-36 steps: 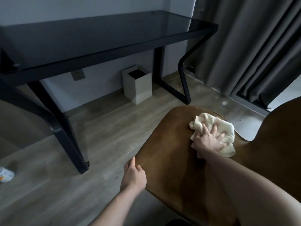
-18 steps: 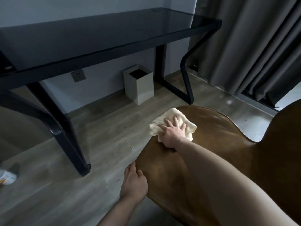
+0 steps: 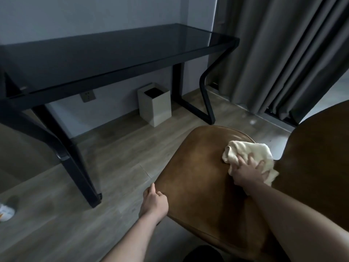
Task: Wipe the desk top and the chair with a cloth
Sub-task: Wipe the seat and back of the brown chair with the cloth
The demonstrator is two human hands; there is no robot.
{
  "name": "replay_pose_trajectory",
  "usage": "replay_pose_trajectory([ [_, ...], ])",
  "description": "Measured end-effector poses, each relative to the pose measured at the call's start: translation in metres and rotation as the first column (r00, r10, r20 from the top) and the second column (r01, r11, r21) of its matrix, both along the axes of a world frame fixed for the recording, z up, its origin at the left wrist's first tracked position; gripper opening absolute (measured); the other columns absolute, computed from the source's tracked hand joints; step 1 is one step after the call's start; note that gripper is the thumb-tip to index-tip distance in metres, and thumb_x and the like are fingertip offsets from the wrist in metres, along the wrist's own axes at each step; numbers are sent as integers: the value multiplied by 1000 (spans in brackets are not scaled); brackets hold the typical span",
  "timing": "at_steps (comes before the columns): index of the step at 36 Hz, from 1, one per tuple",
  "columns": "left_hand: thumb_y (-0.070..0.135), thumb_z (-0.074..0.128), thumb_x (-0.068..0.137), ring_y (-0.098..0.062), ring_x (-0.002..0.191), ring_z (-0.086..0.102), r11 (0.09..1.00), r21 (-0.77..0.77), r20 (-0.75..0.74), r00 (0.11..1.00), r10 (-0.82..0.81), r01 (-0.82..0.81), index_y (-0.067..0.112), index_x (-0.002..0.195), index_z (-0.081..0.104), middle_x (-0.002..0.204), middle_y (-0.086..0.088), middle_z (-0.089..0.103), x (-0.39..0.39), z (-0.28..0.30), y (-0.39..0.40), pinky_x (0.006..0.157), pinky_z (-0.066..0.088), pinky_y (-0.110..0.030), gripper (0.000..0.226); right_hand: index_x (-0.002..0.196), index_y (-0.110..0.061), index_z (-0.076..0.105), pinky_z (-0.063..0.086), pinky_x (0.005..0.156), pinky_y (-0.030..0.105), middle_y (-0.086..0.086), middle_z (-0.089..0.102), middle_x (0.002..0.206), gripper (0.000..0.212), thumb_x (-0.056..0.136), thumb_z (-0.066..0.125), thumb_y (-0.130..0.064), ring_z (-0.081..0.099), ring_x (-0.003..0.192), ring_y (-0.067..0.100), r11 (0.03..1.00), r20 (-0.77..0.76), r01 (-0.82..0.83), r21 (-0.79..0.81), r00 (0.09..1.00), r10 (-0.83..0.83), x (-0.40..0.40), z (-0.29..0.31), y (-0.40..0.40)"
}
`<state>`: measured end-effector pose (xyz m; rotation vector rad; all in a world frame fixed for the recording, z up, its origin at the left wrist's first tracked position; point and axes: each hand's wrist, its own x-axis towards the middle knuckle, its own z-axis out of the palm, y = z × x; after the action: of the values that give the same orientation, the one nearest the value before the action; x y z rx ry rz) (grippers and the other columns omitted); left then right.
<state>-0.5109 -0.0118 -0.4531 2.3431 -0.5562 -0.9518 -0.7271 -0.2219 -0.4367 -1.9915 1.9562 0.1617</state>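
Note:
A brown leather chair (image 3: 198, 167) fills the lower right, its seat facing me and its back rising at the right edge. A cream cloth (image 3: 243, 150) lies crumpled on the seat's right side, near the back. My right hand (image 3: 249, 173) presses flat on the cloth with fingers spread. My left hand (image 3: 154, 202) grips the seat's left front edge, fingers curled round the rim. The dark glass desk top (image 3: 113, 52) on black legs stands beyond the chair, against the wall.
A white square bin (image 3: 155, 104) stands under the desk by the wall. Grey curtains (image 3: 283, 53) hang at the right. A black desk leg (image 3: 75, 167) reaches toward my left hand. A small white object (image 3: 5, 213) lies on the wood floor at far left.
My right hand has swept the cloth from the seat's front left edge back to the right side near the chair back. My left hand has kept its hold on the seat edge.

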Motion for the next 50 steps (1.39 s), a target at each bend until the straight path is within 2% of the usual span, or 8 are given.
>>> replay_pose_trajectory([
  [2,22,26,106,-29,143,38,1000,-7,5,1000,3,-3,22,160,20,166,-3,16,-1,0,0,113,32,-38,54,158,-48,16,-1,119,67,-10,1,171,60,100,22,-63,-10,155,39,1000,41,6,16,999,-6,9,-4,9],
  [5,21,26,107,-28,144,38,1000,-20,14,1000,1,-1,21,160,20,166,-3,16,0,-4,0,113,33,-37,54,158,-45,18,5,118,69,-9,14,170,78,85,-2,-66,0,157,31,994,-1,-101,-35,995,101,23,-30,20],
  [9,22,26,107,-27,145,36,1000,-23,29,1000,4,-4,21,160,21,166,-2,16,1,-8,-2,113,33,-36,53,156,-50,18,1,120,66,-11,4,171,56,101,30,-54,-9,156,36,967,66,-230,-106,969,238,60,-28,46],
  [15,26,26,108,-26,145,36,1000,-26,49,999,11,-10,26,160,20,167,0,16,3,-18,-4,112,37,-37,52,156,-52,18,-6,119,69,-9,-2,171,56,101,32,-53,-16,155,37,936,92,-339,-93,933,347,95,-28,3],
  [23,23,27,108,-25,146,35,1000,-24,60,998,-16,17,23,160,21,166,-1,16,5,-15,-6,112,36,-34,52,157,-45,22,-8,117,71,-4,-1,171,55,103,29,-51,-18,154,40,935,78,-346,-78,933,352,118,-19,-8],
  [34,20,31,104,-29,146,33,1000,12,13,1000,25,-25,20,159,25,166,-1,19,1,-2,-3,117,27,-38,56,154,-54,24,2,119,68,-13,10,170,53,101,30,-56,-5,157,33,854,120,-518,-59,845,521,74,-8,115],
  [41,20,32,102,-29,147,32,999,-24,-18,999,34,-35,19,159,26,166,-4,19,-3,5,4,120,24,-36,58,153,-50,29,9,116,72,-15,8,170,50,103,33,-52,-11,156,31,882,180,-463,83,878,444,36,5,140],
  [50,19,29,104,-29,142,39,998,-41,13,999,41,-40,22,159,25,165,0,20,2,-11,0,115,29,-37,56,159,-48,-3,2,111,80,-13,-18,169,62,103,20,-61,-30,149,42,975,66,-180,133,983,172,37,-6,76],
])
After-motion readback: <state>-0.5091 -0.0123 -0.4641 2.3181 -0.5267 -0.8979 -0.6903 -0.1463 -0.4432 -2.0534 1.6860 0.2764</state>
